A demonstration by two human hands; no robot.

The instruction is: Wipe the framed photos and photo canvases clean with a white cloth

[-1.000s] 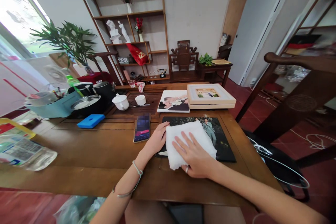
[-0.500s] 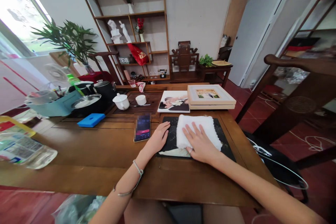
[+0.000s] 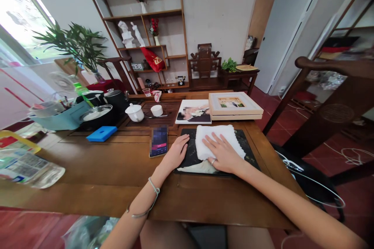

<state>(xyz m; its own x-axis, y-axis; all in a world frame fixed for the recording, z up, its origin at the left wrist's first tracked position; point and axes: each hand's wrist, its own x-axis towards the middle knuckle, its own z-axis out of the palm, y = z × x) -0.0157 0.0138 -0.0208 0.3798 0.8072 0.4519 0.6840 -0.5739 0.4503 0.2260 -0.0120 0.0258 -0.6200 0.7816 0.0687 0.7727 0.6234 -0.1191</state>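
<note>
A dark picture panel with a pale, dress-like shape at its near edge lies flat on the table. On top of it is a folded white cloth, which hides much of its middle. My right hand rests flat on the cloth with fingers spread, the thumb low by the cloth's near edge. At the panel's left edge, my left hand lies with its fingers stretched over the border. A phone with a lit screen is just left of that hand.
Beyond the panel stand a white-edged photo print and stacked light frames. Farther left are a lidded white bowl, a small white cup, a blue sponge-like block and a clear bottle. A wooden chair stands right.
My right hand and the white cloth have slid slightly away from me and left, uncovering more of the pale shape at the panel's near edge. My left hand stays in place.
</note>
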